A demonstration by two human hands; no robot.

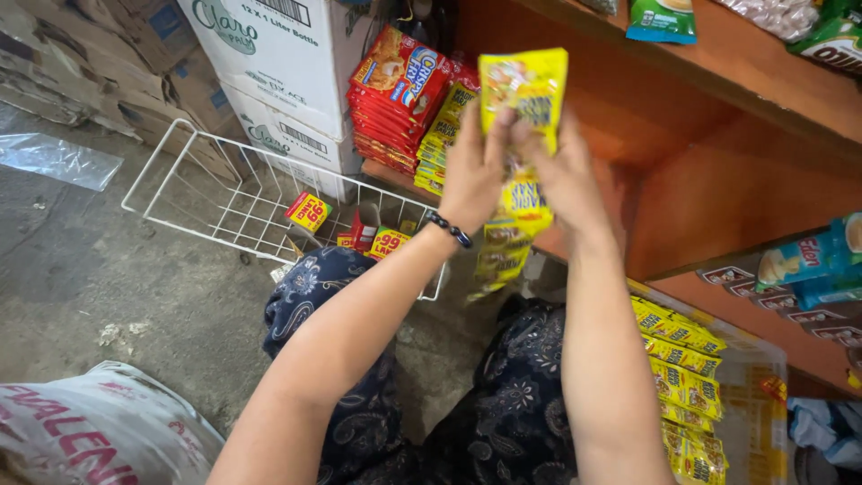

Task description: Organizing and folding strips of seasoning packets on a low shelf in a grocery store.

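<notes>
Both my hands are raised in front of a wooden shelf (718,189). My left hand (471,171) and my right hand (564,175) grip a connected strip of yellow snack packets (525,85). The top packet stands above my fingers, and the others hang down between my wrists (505,251). A dark bead bracelet (449,229) sits on my left wrist.
Red packets (395,90) and yellow packets (442,135) are stacked on the shelf behind. A white wire rack (206,193) lies on the concrete floor. Cardboard boxes (278,63) stand at the back. A clear bin (759,404) with yellow packets is at right; a sack (99,431) at lower left.
</notes>
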